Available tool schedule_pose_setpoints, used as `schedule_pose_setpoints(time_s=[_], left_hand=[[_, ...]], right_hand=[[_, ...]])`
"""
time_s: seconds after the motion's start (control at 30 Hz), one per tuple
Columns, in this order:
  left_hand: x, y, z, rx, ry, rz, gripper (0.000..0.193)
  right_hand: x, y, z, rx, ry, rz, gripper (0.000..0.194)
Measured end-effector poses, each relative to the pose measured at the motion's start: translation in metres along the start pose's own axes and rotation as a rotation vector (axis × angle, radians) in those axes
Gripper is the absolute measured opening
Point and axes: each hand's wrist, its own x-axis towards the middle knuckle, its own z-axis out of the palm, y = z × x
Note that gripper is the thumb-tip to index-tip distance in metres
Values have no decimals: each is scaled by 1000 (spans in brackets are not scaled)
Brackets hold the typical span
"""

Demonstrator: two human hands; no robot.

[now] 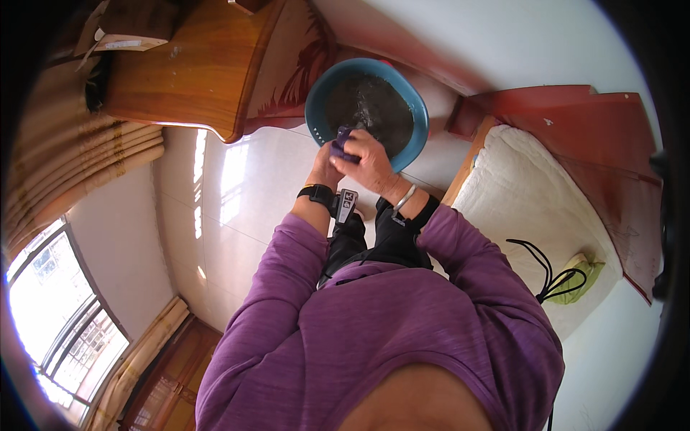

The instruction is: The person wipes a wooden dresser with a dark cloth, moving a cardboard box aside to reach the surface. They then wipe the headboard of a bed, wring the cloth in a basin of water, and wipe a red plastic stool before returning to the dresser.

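A dark purple cloth is bunched between my two hands, over the near rim of a blue plastic basin. My left hand grips the cloth from the left; its fingers are partly hidden behind the cloth and the other hand. My right hand closes on the cloth from the right, thumb towards me. Dark, murky water fills the basin, with a bright splash or ripple near its middle. A strapped device is on my left wrist, and a silver bangle and a black band are on the right.
A varnished wooden cabinet stands to the upper left, its curved edge close to the basin. To the right lies a bed with a white cover and a red headboard; a green cloth and a black cord rest on it. Pale floor tiles are at the left.
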Motion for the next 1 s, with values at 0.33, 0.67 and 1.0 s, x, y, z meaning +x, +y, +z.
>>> schedule_pose_setpoints(time_s=[0.33,0.67,1.0], left_hand=[[-19,-8,32,56,70,26,38],[-14,-11,21,-22,-139,-58,40],[-22,-9,26,361,-159,25,66]], right_hand=[[21,85,-22,661,105,847,59],[9,62,-28,1540,47,804,48],[33,67,-28,1159,-106,853,36]])
